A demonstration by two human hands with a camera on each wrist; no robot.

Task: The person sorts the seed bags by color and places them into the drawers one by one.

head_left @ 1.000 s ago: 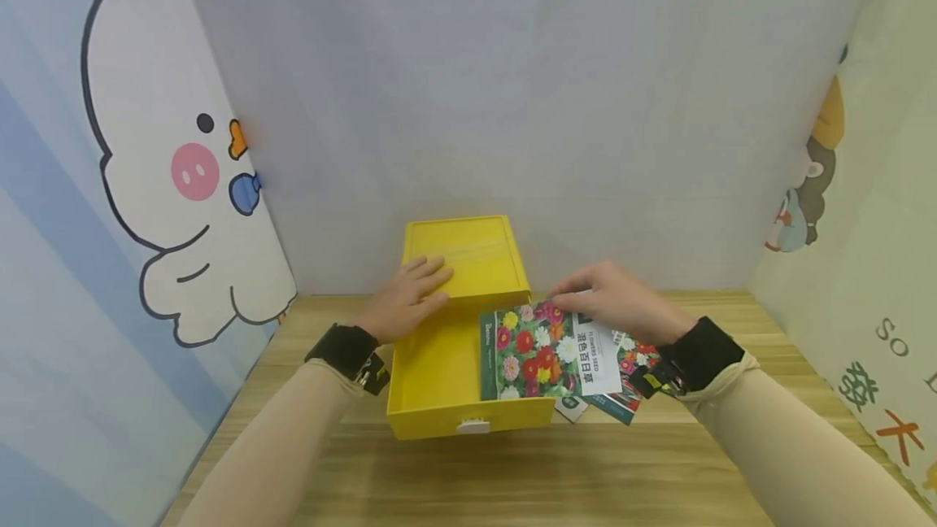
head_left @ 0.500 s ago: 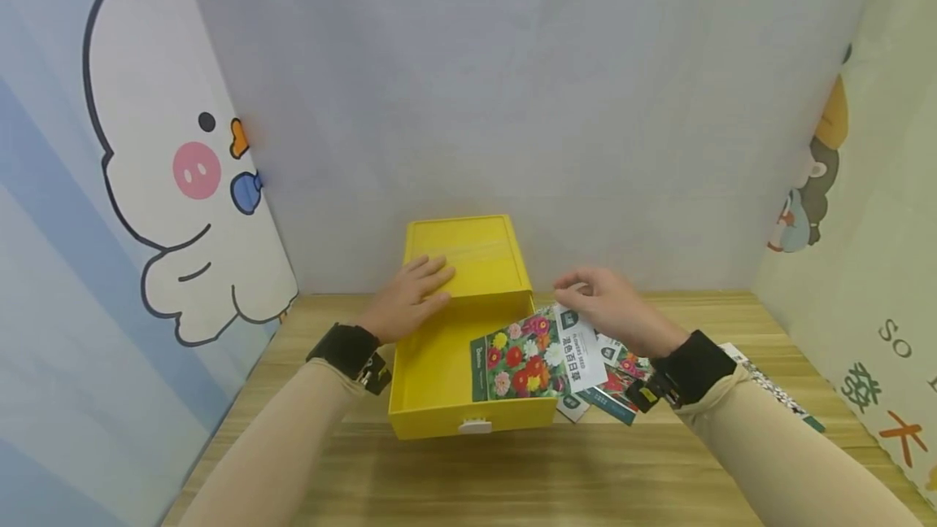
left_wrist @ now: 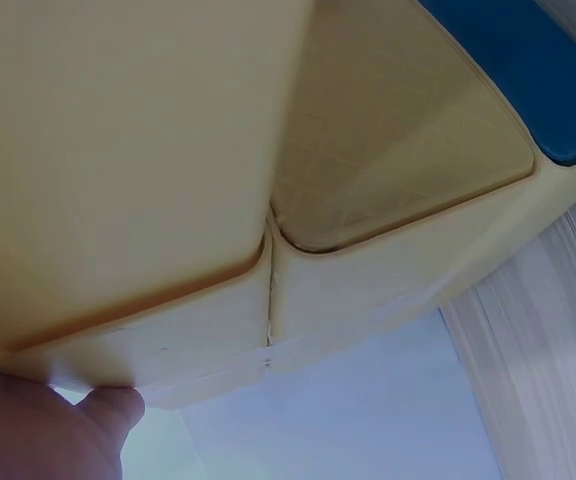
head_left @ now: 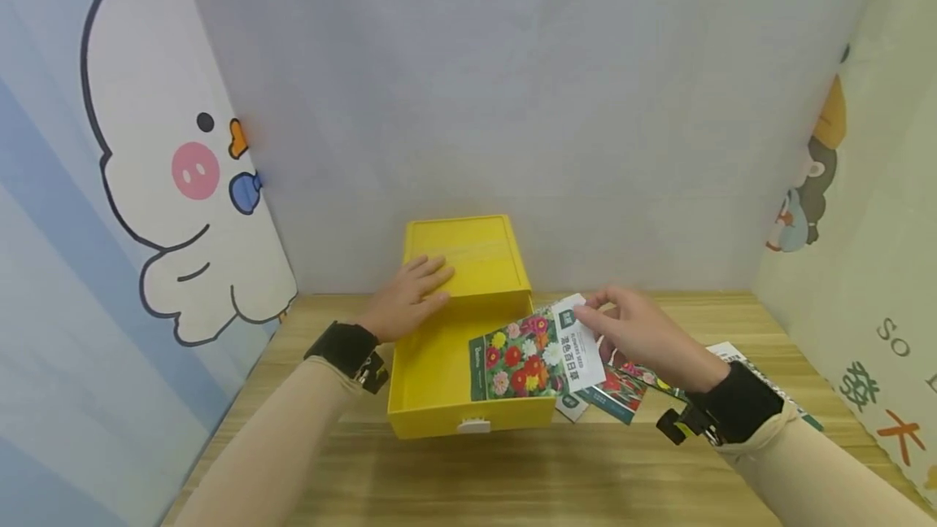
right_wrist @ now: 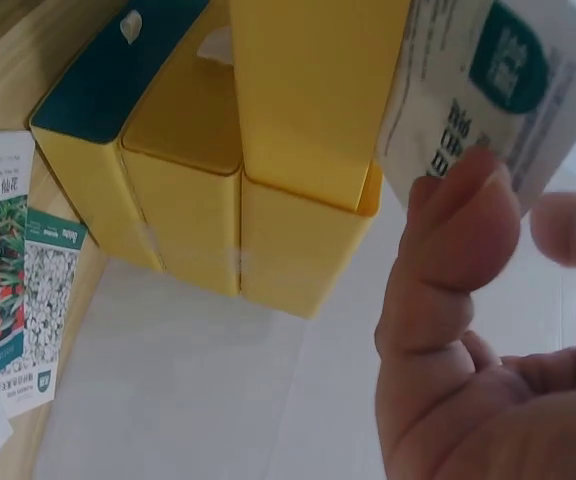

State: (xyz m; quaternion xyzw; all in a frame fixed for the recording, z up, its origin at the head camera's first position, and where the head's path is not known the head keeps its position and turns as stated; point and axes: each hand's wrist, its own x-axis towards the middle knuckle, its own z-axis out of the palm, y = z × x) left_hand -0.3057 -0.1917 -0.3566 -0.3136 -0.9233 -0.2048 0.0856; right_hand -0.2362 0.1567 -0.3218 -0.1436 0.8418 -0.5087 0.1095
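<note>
A flat, rectangular green-and-white seed packet [head_left: 523, 356], printed with multicoloured blooms, is seen slanting across the right rim of a pulled-out yellow plastic drawer [head_left: 432, 372]. Its white end is met by the fingers of the right hand [head_left: 647, 340]; whether it is pinched cannot be told. The left hand [head_left: 410, 299] is spread on the yellow box top [head_left: 468, 242]. Other printed packets [head_left: 618, 397] are scattered on the wood-grained table [head_left: 476, 478].
</note>
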